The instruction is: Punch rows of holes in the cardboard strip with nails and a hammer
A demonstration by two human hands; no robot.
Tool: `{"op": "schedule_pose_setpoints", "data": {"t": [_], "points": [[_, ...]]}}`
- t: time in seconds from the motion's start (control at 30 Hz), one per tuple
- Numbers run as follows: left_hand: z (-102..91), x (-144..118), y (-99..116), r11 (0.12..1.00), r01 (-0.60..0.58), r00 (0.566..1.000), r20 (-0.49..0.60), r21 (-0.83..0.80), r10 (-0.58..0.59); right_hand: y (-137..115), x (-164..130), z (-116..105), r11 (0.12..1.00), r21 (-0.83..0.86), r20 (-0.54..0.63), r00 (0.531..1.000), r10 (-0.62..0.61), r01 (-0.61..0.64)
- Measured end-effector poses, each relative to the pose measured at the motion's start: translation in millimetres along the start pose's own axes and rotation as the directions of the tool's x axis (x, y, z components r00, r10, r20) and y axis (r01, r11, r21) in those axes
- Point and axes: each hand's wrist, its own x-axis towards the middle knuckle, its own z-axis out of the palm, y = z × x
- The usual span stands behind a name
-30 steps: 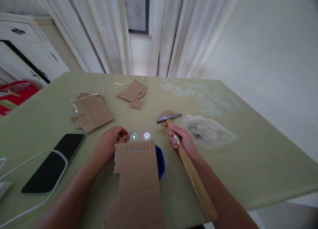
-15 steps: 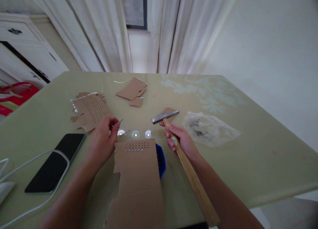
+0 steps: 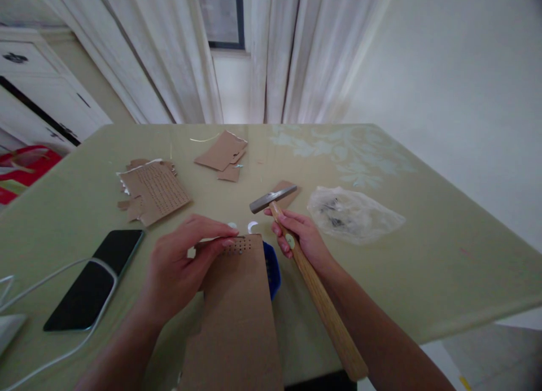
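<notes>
A strip of brown cardboard (image 3: 239,317) with rows of small holes near its far end lies in front of me, over a blue container (image 3: 273,271) that shows at its right side. My left hand (image 3: 182,261) is at the cardboard's far left corner, thumb and forefinger pinched over the holes. The thin nail seen in those fingers a moment earlier is now hidden by them. My right hand (image 3: 302,238) is wrapped round the upper wooden handle of a hammer (image 3: 315,283). The hammer's metal head is raised beyond the cardboard's right far corner, apart from it.
Left of centre lies punctured cardboard (image 3: 158,190); more cardboard pieces (image 3: 222,151) lie farther back. Another piece (image 3: 288,193) is behind the hammer head. A clear plastic bag (image 3: 353,216) with small dark things sits at right. A phone (image 3: 95,281) and white cable (image 3: 80,346) lie at left.
My left hand has moved right and toward me, from beyond the cardboard's left corner onto its hole rows, with the nail. The hammer has shifted slightly left with my right hand.
</notes>
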Motion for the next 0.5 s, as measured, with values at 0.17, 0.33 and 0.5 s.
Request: {"op": "schedule_pose_setpoints", "data": {"t": [0.17, 0.33, 0.5], "points": [[3.2, -1.8, 2.9, 0.998, 0.055, 0.998, 0.018, 0.007, -0.055, 0.3, -1.1, 1.8, 1.0, -0.001, -0.014, 1.0, 0.018, -0.018], [5.1, -7.7, -0.1, 0.995, 0.089, 0.995, -0.039, -0.05, -0.091, 1.0, -0.3, 2.3, 1.0, -0.002, -0.022, 1.0, 0.022, -0.022], [8.4, -7.8, -1.2, 0.994, 0.093, 0.988, -0.116, -0.051, -0.098, 2.4, 0.3, 1.2, 1.0, -0.007, -0.018, 1.0, 0.024, -0.024]]}}
